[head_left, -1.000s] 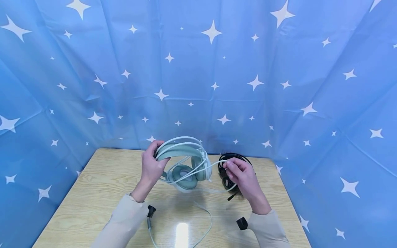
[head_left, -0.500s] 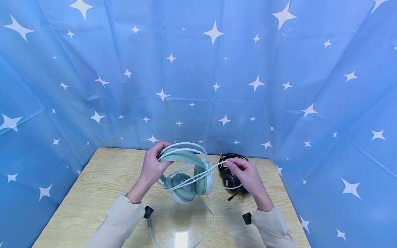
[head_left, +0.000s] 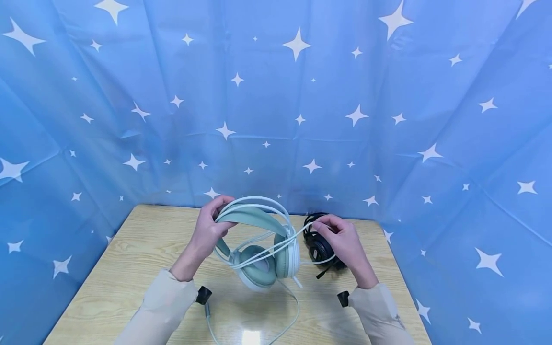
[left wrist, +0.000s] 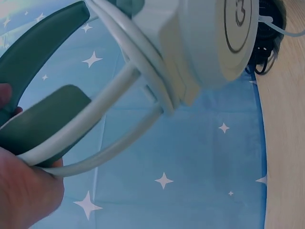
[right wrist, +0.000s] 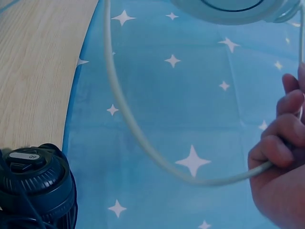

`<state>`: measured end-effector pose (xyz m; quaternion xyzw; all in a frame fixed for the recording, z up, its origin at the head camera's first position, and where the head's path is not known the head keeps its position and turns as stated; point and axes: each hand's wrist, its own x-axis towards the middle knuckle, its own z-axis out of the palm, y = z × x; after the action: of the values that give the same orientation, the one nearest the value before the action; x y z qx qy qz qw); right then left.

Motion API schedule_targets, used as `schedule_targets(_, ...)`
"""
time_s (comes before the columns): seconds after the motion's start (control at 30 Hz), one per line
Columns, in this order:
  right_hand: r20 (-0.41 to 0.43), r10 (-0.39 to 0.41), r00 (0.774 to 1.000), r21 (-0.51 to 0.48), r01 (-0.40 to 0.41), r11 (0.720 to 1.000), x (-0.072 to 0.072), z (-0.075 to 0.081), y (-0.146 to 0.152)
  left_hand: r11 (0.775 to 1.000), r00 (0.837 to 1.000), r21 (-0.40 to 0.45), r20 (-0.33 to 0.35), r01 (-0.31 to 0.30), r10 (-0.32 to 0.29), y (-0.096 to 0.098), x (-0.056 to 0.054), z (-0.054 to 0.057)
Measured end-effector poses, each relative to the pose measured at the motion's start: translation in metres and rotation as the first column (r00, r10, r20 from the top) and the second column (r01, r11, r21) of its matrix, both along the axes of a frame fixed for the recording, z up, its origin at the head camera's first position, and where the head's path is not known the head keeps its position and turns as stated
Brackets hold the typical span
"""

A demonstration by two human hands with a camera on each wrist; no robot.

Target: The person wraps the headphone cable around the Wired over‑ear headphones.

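My left hand (head_left: pixel 209 232) grips the headband of a pair of pale green and white headphones (head_left: pixel 258 268), held tilted above the table. Their white cable (head_left: pixel 280 247) is wound around the headband and ear cups. My right hand (head_left: pixel 340 239) pinches a stretch of that cable to the right of the headphones, pulled taut. In the right wrist view a loop of the cable (right wrist: pixel 143 138) hangs from the curled fingers (right wrist: pixel 279 133). The left wrist view shows the headband (left wrist: pixel 43 119) in the left hand (left wrist: pixel 28 191) and the outside of one white ear cup (left wrist: pixel 214 43).
Black headphones (head_left: pixel 320 249) with a coiled cord lie at the back right of the wooden table (head_left: pixel 116 278), partly behind my right hand. A loose part of the pale cable (head_left: pixel 297 306) curves across the front. A blue star-patterned curtain (head_left: pixel 276 110) stands behind and at both sides.
The headphones have come slightly lower and turned, with the ear cups shifting right. My right hand has moved a little to the right, still pinching the cable.
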<state>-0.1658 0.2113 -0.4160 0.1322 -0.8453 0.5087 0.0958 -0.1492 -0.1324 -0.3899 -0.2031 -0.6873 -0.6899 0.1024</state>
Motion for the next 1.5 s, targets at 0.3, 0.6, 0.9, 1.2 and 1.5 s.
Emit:
schedule_targets(0.3, -0.027, 0.032, 0.999, -0.008, -0.033, 0.999, -0.004, 0.0, -0.002, 0.941, 0.975, 0.264, 0.014, 0.21, -0.221, -0.004, -0.005, -0.006)
schedule_targets(0.6, -0.001, 0.058, 0.998, -0.034, -0.058, 0.998, -0.007, -0.001, -0.009, 0.761, 0.885, 0.494, -0.04, 0.421, -0.464, -0.013, -0.012, -0.015)
schedule_targets(0.9, 0.022, 0.034, 0.999, -0.024, -0.034, 0.999, -0.011, -0.006, -0.018, 0.643, 0.808, 0.577, -0.052, 0.504, -0.587, -0.014, -0.013, -0.02)
schedule_targets(1.2, 0.026, 0.119, 0.993, 0.009, -0.119, 0.993, -0.001, 0.01, -0.038, 0.567, 0.766, 0.615, -0.095, 0.547, -0.636, -0.009, -0.013, -0.021)
schedule_targets(1.5, 0.012, 0.073, 0.997, -0.063, -0.072, 0.995, -0.015, -0.01, -0.031, 0.523, 0.719, 0.618, -0.102, 0.587, -0.688, -0.013, -0.016, -0.023)
